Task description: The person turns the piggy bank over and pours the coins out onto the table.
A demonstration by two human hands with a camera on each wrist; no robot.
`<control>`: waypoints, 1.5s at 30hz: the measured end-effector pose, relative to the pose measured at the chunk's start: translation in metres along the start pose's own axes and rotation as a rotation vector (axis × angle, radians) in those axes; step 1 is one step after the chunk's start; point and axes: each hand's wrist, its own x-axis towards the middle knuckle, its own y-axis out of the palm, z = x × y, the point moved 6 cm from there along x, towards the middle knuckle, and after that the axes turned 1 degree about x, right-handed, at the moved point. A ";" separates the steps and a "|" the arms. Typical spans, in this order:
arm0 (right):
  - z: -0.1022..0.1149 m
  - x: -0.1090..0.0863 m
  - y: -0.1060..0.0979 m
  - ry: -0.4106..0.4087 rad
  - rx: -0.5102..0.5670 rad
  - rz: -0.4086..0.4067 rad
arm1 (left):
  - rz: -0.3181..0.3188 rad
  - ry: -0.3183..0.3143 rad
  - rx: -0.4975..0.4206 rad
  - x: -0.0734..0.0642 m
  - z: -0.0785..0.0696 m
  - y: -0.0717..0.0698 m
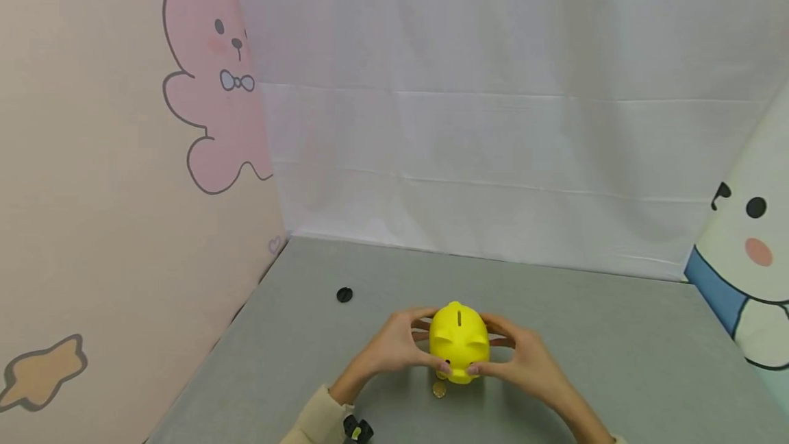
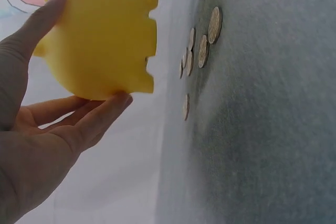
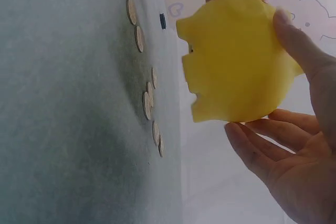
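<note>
A yellow piggy bank [image 1: 459, 344] is held between both hands, its coin slot on top and its snout toward the person. My left hand [image 1: 397, 342] grips one side, thumb near the face and fingers round the flank. On the opposite side my right hand [image 1: 527, 358] holds it the same way. Both wrist views show the bank's feet [image 2: 149, 38] raised off the table. Beneath it several gold-coloured coins [image 3: 147, 105] lie on the cloth. From the head view most are hidden by the bank, though one coin [image 1: 439, 389] shows in front.
A small round black plug [image 1: 344, 294] lies on the grey tabletop [image 1: 296, 334], back left of the hands. A white curtain [image 1: 468, 122] stands behind the table, with a cartoon-printed wall [image 1: 123, 156] at left. Another cartoon print [image 1: 755, 293] is at right.
</note>
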 end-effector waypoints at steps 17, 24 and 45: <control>0.019 -0.009 -0.006 -0.345 -0.136 -0.246 | -0.164 0.358 0.067 -0.011 -0.020 -0.004; 0.008 -0.004 -0.003 -0.091 -0.087 -0.177 | -0.157 0.198 0.110 -0.005 -0.015 -0.005; -0.006 0.006 -0.001 0.434 0.097 -0.028 | -0.111 -0.213 -0.061 0.010 0.001 0.005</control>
